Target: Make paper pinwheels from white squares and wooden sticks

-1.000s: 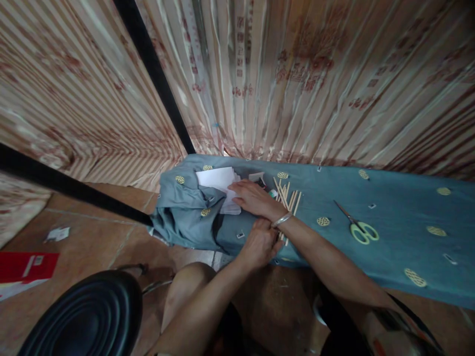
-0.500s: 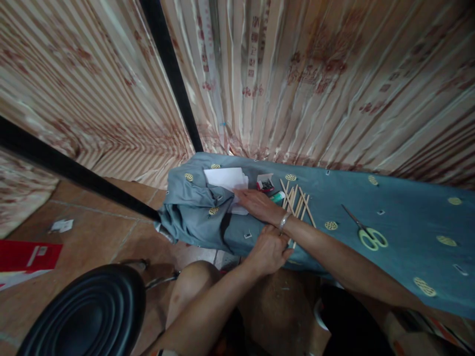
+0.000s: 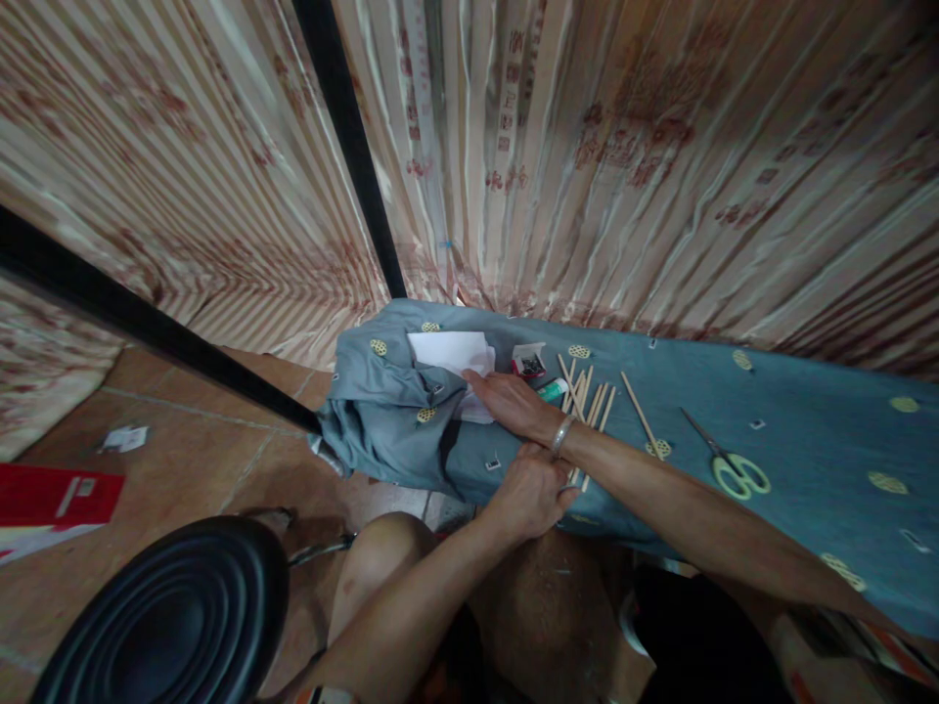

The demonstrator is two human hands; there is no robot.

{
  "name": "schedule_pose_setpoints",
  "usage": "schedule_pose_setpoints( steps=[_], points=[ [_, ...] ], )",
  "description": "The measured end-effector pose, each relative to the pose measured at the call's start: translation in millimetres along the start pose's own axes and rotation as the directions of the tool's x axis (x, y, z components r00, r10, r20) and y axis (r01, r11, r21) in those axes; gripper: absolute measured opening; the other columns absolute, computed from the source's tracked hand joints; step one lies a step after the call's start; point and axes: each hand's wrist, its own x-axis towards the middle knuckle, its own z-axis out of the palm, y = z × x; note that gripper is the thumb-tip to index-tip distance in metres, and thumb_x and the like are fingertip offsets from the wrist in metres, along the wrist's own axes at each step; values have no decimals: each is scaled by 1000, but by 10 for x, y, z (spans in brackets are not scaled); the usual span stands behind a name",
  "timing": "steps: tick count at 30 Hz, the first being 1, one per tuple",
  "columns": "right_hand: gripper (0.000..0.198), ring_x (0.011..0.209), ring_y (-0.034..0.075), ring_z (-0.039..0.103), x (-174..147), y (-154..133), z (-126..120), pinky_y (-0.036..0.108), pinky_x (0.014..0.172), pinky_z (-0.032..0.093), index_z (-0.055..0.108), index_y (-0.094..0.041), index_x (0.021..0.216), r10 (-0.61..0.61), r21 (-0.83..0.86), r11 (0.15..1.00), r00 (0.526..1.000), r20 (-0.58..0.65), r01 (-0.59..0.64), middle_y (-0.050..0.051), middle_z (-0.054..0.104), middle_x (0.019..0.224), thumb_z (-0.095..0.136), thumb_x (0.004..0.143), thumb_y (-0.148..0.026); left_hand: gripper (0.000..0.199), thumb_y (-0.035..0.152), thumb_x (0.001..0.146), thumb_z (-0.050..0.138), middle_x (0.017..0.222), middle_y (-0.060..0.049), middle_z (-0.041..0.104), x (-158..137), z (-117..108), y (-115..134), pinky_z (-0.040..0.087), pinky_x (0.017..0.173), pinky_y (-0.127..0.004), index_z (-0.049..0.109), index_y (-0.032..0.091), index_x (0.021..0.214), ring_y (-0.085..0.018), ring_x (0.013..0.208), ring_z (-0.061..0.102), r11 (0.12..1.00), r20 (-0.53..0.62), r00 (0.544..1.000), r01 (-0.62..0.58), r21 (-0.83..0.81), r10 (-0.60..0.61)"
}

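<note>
While the loose white paper sheets lie near the left end of the blue-grey cloth with yellow shapes, a bunched-up fold of that cloth covers part of them. If someone pulls the fold, the sheets could slide or crease. The right hand reaches to their edge with its fingers stretched out, but I can't tell whether it pinches a sheet. A hard push there could bend the paper.

The left hand is curled up under the right wrist, by the shiny silver bracelet. I can't see if it holds anything. Because the arms cross, one could bump the other.

Just past the right hand sits a little open red-and-white box with dark bits inside. A knock could spill them. The green-and-white tube beside it looks like it could roll. Thin, pale wooden sticks lie in a messy bunch, and a dragging arm might scatter them. One lone stick lies apart. Farther right, the pale green-handled scissors lie with their blades bare, so a careless reach could get poked.
</note>
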Motion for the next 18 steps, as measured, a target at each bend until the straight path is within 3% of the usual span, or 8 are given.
schedule_pose_setpoints(
  steps=[4,6,8,10,13,15,16,18],
  points=[
    [40,91,25,71,1,-1,14,32,78,53,49,-9,134,84,86,993,996,-9,-83,15,74,97,43,94,-7,22,25,88,61,115,-12,71,-67,-148,-115,51,97,-38,69,15,105,-27,109,65,994,-26,999,35,-100,-38],
    [38,90,26,72,-1,8,38,32,77,53,50,-8,132,109,105,989,994,-17,-107,15,75,95,47,94,-9,19,23,91,55,101,-8,74,-135,-298,-237,54,91,-33,71,17,99,-22,97,68,984,-105,990,76,-159,-93],
    [39,90,26,72,0,22,60,33,78,53,51,-8,132,125,135,983,992,-25,-121,15,75,95,51,93,-9,20,23,93,52,96,-7,74,-222,-475,-388,53,91,-34,72,18,95,-20,94,68,984,-283,947,115,-133,-149],
    [42,93,26,72,-6,17,42,34,81,54,51,-7,133,132,169,978,990,-40,-123,15,76,99,56,91,-9,18,21,91,55,100,-9,72,-322,-633,-546,51,95,-39,71,17,98,-23,102,64,977,-464,862,208,-48,-206],
    [38,107,26,69,-105,-119,-158,36,92,52,58,-9,128,140,212,970,987,-80,-120,17,72,114,61,90,-14,39,19,78,68,127,-12,63,-485,-763,-767,46,102,-55,66,19,117,-34,121,53,924,-556,789,371,94,-261],
    [25,111,23,67,-308,-335,-411,35,97,51,66,-14,116,140,289,952,982,-126,-98,14,71,120,56,94,-19,44,11,75,63,125,-11,63,-596,-785,-890,47,103,-50,65,19,119,-31,119,56,917,-538,797,385,103,-274],
    [23,107,21,69,-461,-471,-546,35,96,53,69,-17,110,153,451,891,970,-187,-54,11,73,116,53,96,-21,45,7,75,58,124,-10,63,-650,-790,-941,48,104,-46,65,18,118,-28,117,58,920,-526,803,381,90,-281],
    [25,103,18,71,-849,-745,-754,34,93,56,71,-28,110,131,730,675,957,-257,104,3,74,115,49,98,-27,45,6,75,51,121,-11,64,-750,-805,-1017,50,102,-42,65,16,116,-26,112,61,917,-533,787,396,52,-309]
  ],
)
